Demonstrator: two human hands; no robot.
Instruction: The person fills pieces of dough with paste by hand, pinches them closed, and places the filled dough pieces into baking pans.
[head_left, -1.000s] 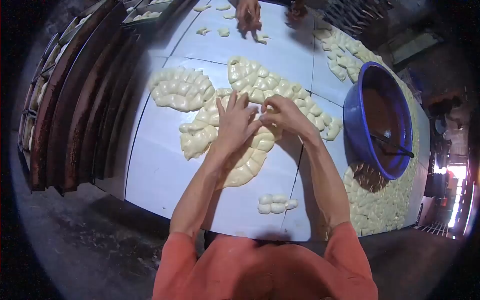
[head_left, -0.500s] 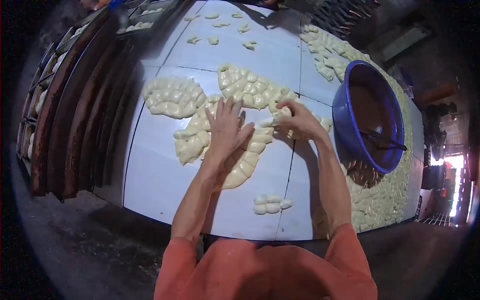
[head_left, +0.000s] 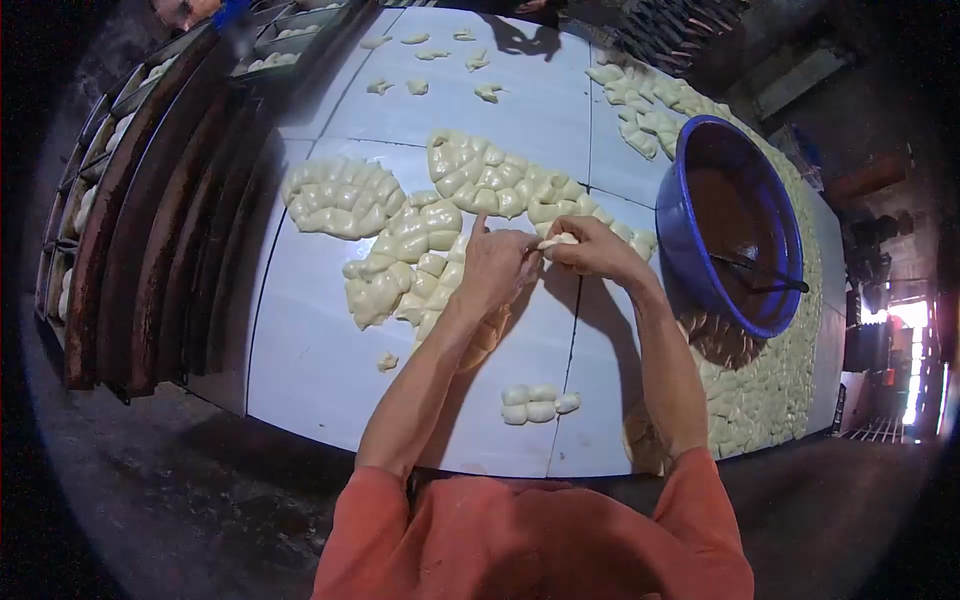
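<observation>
The left hand (head_left: 496,264), spread a moment ago over glossy cream-coloured dough lumps (head_left: 424,228), has come beside the right hand (head_left: 602,250), whose grip is clamped on a small pale dough piece (head_left: 559,241) at its nine o'clock, so both seemingly share it, though the left grip I cannot tell.

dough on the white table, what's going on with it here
A person's two hands are working close together over the white table. The right hand pinches a small piece of dough; the left hand is right beside it, but whether it grips anything is unclear. Bumpy dough patches lie around and beyond them, a small dough cluster sits nearer the person, and a blue basin stands to the right.
</observation>
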